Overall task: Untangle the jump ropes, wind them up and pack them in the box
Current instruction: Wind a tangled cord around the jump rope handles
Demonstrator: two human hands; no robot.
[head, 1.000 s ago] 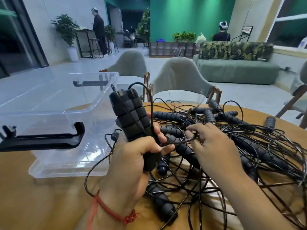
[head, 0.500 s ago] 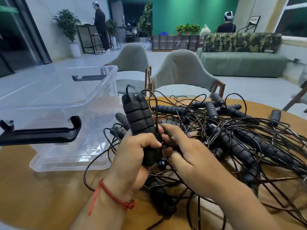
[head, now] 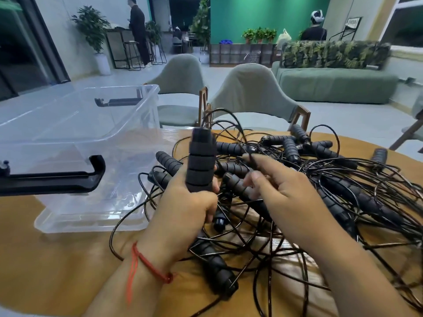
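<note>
A tangled heap of black jump ropes with ribbed foam handles and thin cords covers the right half of the round wooden table. My left hand grips a pair of foam handles upright, just right of the clear plastic box. A cord arcs from the handles' top into the heap. My right hand hovers over the heap with fingers spread. Its index fingertip touches a cord, and nothing is pinched. The box stands open at the left and holds no ropes.
Black latch handles sit on the box's near and far ends. Two grey chairs stand behind the table, and a green sofa lies farther back. People stand far off in the room.
My left hand has lowered and straightened the handles upright. My right hand has let go of the cord beside the handles and spread its fingers to the right.
</note>
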